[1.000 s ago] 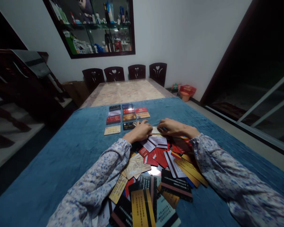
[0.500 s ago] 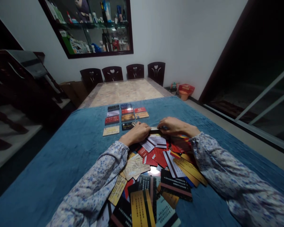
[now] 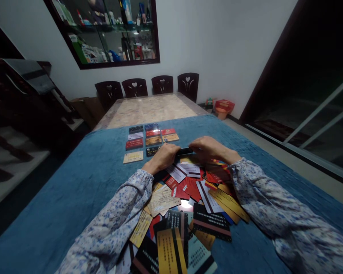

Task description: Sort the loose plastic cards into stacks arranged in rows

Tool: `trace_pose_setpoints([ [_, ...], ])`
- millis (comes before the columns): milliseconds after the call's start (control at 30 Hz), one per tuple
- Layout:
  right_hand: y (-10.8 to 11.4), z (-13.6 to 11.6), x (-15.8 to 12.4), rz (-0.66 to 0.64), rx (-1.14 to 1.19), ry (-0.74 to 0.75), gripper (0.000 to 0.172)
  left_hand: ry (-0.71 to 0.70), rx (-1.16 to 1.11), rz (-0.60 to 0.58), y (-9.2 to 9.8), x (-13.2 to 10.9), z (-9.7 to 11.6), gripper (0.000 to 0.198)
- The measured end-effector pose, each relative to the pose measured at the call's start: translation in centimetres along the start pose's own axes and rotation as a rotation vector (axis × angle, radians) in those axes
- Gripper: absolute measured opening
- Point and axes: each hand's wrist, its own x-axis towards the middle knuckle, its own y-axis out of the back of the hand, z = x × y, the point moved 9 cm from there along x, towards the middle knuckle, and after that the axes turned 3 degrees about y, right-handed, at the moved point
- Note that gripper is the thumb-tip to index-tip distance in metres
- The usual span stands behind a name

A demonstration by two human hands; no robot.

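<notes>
Between my hands a black card (image 3: 185, 151) is held above the far edge of a loose heap of plastic cards. The fingers of my left hand (image 3: 166, 154) are closed at its left end. My right hand (image 3: 208, 149) is bent over its right end, fingertips partly hidden. Beneath lie white striped cards (image 3: 177, 172), red cards (image 3: 192, 188) and gold cards (image 3: 228, 203). Nearer me are black cards (image 3: 213, 222) and a gold card with a dark stripe (image 3: 171, 249). Just beyond my left hand, a black card (image 3: 153, 150) lies partly covered by it.
Cards lie in short columns beyond my left hand, among them a cream card (image 3: 133, 156) and a red card (image 3: 134, 143). A blue cloth (image 3: 103, 182) covers the near part of the table (image 3: 148, 108). Several dark chairs (image 3: 162, 84) stand at the far end.
The card between my hands now shows a black face and sits slightly higher in view. My right hand has lifted a little. The heap and the laid-out cards look the same.
</notes>
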Motion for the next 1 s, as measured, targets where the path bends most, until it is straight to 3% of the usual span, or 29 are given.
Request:
trace_pose_setpoints([
  [167, -0.1, 0.2, -0.1, -0.003, 0.024, -0.05, 0.027, -0.022, -0.049, 0.087, 0.4, 0.0, -0.2, 0.029],
  [300, -0.5, 0.6, -0.1, -0.009, 0.04, -0.089, 0.028, -0.006, -0.107, 0.157, 0.6, -0.2, -0.6, 0.041],
  [733, -1.6, 1.0, 0.0, 0.07, 0.035, -0.087, 0.036, 0.11, -0.055, 0.057, -0.1, -0.5, -0.5, 0.044],
  [1000, -1.6, 0.6, 0.0, 0.105, -0.004, -0.114, 0.043, 0.126, -0.116, 0.139, 0.2, -0.7, -1.1, 0.047],
])
